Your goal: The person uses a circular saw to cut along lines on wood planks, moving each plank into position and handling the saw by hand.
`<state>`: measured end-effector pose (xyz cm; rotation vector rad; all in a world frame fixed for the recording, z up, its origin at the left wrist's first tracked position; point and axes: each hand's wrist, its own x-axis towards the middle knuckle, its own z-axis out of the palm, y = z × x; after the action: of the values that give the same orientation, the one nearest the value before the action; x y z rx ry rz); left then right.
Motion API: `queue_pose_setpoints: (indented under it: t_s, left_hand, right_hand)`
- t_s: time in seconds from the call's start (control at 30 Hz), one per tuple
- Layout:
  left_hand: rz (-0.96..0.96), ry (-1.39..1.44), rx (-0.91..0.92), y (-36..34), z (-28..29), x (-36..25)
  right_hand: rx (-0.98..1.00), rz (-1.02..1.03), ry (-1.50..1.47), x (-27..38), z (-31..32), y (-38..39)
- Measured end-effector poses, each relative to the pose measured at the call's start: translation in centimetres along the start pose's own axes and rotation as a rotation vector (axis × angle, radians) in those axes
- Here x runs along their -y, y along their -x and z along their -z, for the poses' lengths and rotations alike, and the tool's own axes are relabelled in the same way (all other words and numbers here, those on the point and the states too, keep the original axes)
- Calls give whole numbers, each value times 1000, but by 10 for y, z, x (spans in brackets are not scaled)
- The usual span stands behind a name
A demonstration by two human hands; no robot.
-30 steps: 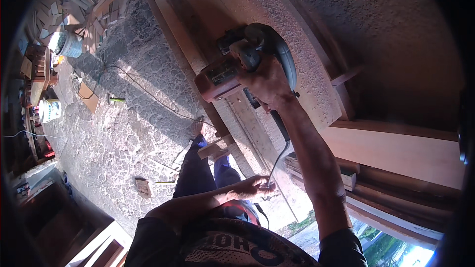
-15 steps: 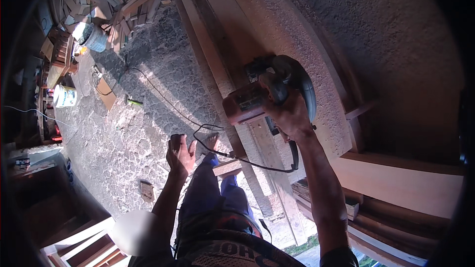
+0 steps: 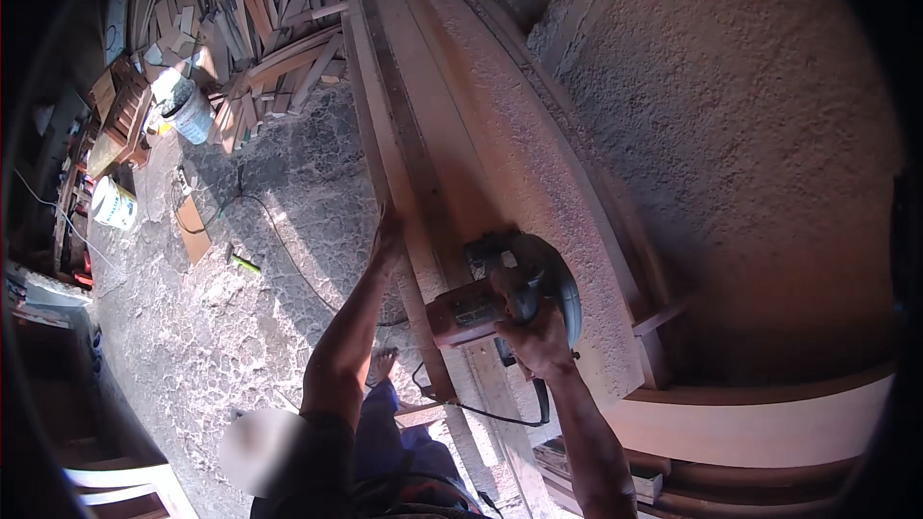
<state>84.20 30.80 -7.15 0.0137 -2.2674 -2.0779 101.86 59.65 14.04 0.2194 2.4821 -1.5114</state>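
My right hand [image 3: 540, 338] is wrapped round the rear handle of a circular saw [image 3: 471, 312]. The saw has a reddish motor housing and a dark round guard, and it sits on long wooden boards [image 3: 423, 96] laid lengthwise. Its black cord [image 3: 500, 415] loops down from the handle and off to the left. My left hand [image 3: 388, 231] is further forward, at the left edge of the boards. That hand is in shadow and its fingers are hard to make out, so I cannot tell whether it grips the edge.
Sawdust covers the wide board [image 3: 538, 173] on the right. Scrap wood [image 3: 279, 67] is heaped at the far left. A blue-grey bucket [image 3: 189, 115], a white bucket [image 3: 113, 204] and a green-handled tool [image 3: 244, 261] stand or lie on the rough floor. Curved planks [image 3: 760, 428] are stacked at the lower right.
My left hand has gone forward from over the floor to the boards' left edge. The view has shifted, showing more of the boards' far end. My right hand still holds the saw.
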Motion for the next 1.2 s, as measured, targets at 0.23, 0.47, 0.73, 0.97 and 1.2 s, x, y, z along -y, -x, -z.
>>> queue_pose_setpoints:
  t_s: [0.23,0.47,0.73,0.97,1.2]
  left_hand:
    - [-139,-356,-16,-4,8,34]
    - [150,-363,119,2,-10,-4]
    - [71,-245,225,-1,-7,-26]
    - [144,-307,213,3,-2,-22]
    - [-100,-277,174,-9,8,-16]
  right_hand:
    - [31,-4,-2,5,-2,-5]
    - [8,-87,25,7,3,-18]
    - [2,-51,4,18,0,-43]
    - [18,-50,17,31,-4,-60]
    - [-10,-7,2,35,-13,-81]
